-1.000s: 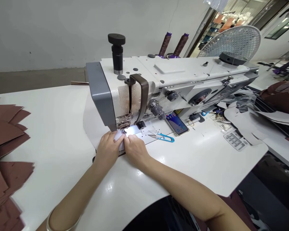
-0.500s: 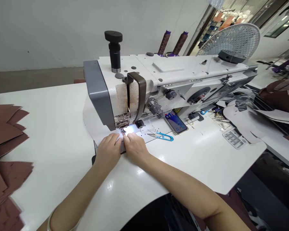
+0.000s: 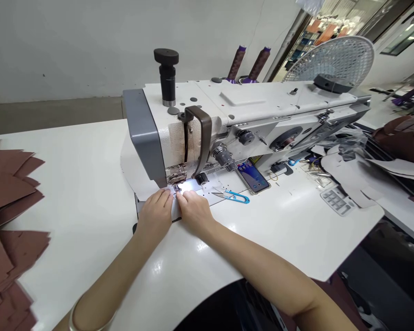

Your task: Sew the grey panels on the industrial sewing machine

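My left hand point(image 3: 155, 214) rests at the front of the sewing machine point(image 3: 186, 142), fingers bent and close together beside the presser foot point(image 3: 176, 187). Just to its right, my right hand point(image 3: 195, 211) is closed, with thumb and forefinger pressed together in front of the foot. Whatever lies under the fingertips is too hidden to name. A pale sheet point(image 3: 129, 177) with a curved edge shows left of the machine head. The machine's lamp lights the needle plate. Blue-handled thread snips point(image 3: 236, 197) lie right of my right hand.
Stacked brown cut pieces point(image 3: 14, 184) cover the table's left side. A phone point(image 3: 253, 177) lies under the machine arm, with a calculator point(image 3: 336, 201) farther right. Two brown thread cones point(image 3: 258, 64) and a fan point(image 3: 331, 62) stand behind. White scraps point(image 3: 348, 172) lie at right.
The whole view has shifted slightly right and down. Both hands stay in nearly the same place by the presser foot; no hold has visibly changed.
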Demonstrator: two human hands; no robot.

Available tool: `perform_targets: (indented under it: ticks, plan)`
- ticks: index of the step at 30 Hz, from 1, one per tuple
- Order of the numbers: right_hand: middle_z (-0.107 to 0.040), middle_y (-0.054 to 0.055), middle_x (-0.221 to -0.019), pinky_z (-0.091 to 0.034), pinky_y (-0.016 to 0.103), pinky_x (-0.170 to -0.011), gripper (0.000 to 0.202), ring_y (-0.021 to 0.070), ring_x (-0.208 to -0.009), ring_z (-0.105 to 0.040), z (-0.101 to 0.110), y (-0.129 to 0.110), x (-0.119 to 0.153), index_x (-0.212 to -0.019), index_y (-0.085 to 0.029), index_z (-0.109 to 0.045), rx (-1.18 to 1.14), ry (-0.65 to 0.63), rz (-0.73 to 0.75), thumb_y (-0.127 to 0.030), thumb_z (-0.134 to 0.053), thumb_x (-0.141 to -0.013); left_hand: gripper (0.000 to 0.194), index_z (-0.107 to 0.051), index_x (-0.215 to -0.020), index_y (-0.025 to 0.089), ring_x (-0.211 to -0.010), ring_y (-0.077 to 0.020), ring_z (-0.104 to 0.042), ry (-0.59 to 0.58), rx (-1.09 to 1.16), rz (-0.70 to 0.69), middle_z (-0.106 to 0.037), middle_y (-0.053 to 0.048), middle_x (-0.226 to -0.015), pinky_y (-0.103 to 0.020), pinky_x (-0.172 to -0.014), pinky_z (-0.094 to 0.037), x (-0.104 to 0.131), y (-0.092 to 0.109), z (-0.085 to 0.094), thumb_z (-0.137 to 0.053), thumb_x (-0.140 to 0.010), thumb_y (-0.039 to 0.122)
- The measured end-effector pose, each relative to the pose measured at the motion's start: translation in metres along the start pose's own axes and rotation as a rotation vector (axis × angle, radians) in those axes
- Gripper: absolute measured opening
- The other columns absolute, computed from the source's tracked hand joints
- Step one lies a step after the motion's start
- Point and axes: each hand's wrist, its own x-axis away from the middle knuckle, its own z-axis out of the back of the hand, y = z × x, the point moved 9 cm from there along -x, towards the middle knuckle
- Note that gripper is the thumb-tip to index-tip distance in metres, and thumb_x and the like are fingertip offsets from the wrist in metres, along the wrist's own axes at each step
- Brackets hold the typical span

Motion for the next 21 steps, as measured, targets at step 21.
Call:
perform_targets:
  ticks: [21]
  plan:
    - [-0.059, 0.005, -0.070, -0.031, 0.026, -0.054, 0.022, 0.0176, -0.065, -0.053, -0.001, -0.002, 0.013, -0.095, -0.018, -0.059, 0.017, 0.217, 0.096, -0.010, -0.043, -0.082, 0.035, -0.058, -0.110, 0.009, -0.108, -0.0241, -0.055, -0.152, 0.144, 0.177, -0.065, -0.015, -0.111, -0.044, -0.099, -0.038, 0.007, -0.016, -0.027, -0.037, -0.083, 0.014]
